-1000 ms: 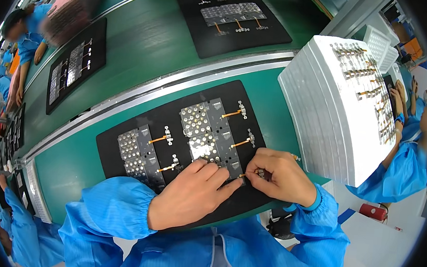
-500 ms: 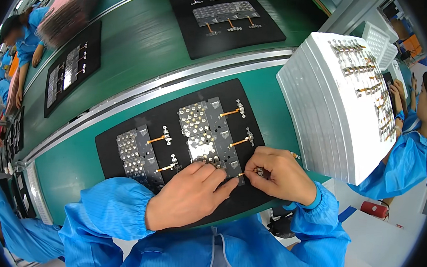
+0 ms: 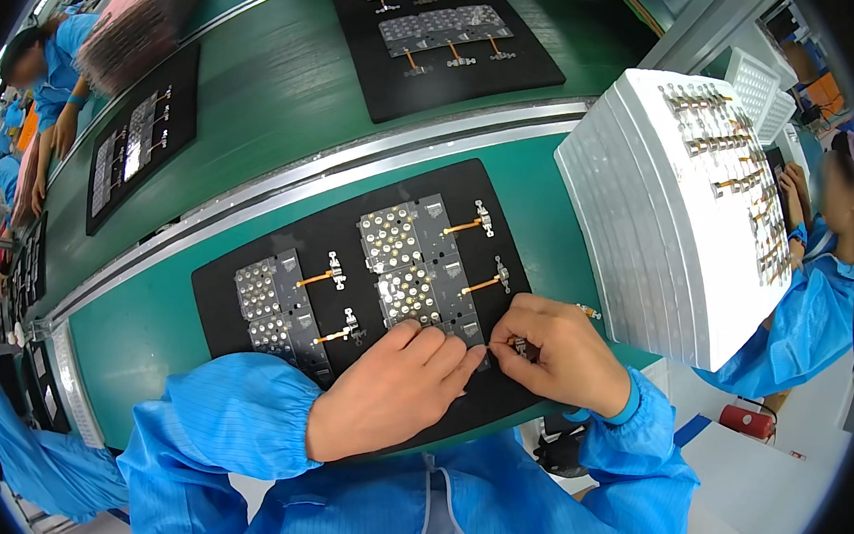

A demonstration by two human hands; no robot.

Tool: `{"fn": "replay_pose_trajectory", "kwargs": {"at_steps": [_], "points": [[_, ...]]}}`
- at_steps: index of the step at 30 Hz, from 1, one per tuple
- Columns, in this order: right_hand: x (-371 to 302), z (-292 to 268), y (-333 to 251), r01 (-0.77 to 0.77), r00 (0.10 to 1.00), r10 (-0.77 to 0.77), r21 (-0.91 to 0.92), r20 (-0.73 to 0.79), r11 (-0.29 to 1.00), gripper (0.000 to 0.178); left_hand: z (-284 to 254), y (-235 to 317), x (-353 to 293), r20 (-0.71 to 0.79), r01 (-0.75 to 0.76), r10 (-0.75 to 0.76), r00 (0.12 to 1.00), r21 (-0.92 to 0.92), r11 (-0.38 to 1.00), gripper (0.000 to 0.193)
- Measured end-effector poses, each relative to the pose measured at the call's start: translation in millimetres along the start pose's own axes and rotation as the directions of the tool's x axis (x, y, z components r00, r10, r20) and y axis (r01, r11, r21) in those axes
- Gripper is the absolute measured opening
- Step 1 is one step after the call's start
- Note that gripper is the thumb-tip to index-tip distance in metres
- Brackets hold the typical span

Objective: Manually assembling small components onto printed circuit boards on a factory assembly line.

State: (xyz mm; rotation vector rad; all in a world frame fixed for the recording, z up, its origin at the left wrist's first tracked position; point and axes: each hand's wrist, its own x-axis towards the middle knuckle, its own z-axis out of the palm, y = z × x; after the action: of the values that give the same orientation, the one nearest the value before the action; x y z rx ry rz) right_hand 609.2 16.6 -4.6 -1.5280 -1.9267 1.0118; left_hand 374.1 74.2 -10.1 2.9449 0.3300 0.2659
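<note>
On a black mat [image 3: 329, 234] lie two dark circuit board panels with rows of round silver domes, the left panel [image 3: 269, 295] and the right panel [image 3: 443, 253]. Orange flex cables with small metal ends stick out from their right edges, such as the upper right cable [image 3: 484, 219]. My left hand [image 3: 392, 390] rests over the right panel's near end, fingers stretched out, index fingertip at its edge. Beside that fingertip, my right hand [image 3: 566, 353] pinches another flex cable [image 3: 521, 348]. Its joint with the panel is hidden by my fingers.
A stack of white foam trays [image 3: 642, 214] holds rows of flex cables at the right; one loose cable [image 3: 587, 311] lies beside it. Beyond a metal rail [image 3: 355, 161], a green conveyor carries a far black mat [image 3: 400, 94] with panels. Co-workers in blue sit on both sides.
My left hand has shifted slightly right, and its index fingertip now covers the orange strip that showed between my hands. My right hand keeps its pinch in nearly the same place.
</note>
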Motion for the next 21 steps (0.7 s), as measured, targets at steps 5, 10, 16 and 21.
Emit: {"fn": "replay_pose_trajectory", "kwargs": {"at_steps": [5,10,16,21], "points": [[-12,3,-17,-0.102,0.971,0.056,-0.191,-0.233,0.976,0.022,0,0,-2,0.017,0.035,-0.035,0.999,-0.026,0.999,0.054],[-19,6,-29,-0.039,0.931,-0.062,-0.267,-0.36,0.963,0.028,-27,-26,-16,-0.119,0.146,-0.171,0.978,-0.197,0.969,0.042],[-13,50,-37,0.279,0.921,-0.348,-0.328,-0.174,0.902,0.034,-63,-48,-37,-0.227,0.352,-0.39,0.892,-0.19,0.916,0.028],[-3,88,-47,0.374,0.875,-0.475,-0.496,-0.09,0.784,0.04,-69,-48,-72,-0.217,0.493,-0.551,0.806,-0.271,0.827,0.03]]}}
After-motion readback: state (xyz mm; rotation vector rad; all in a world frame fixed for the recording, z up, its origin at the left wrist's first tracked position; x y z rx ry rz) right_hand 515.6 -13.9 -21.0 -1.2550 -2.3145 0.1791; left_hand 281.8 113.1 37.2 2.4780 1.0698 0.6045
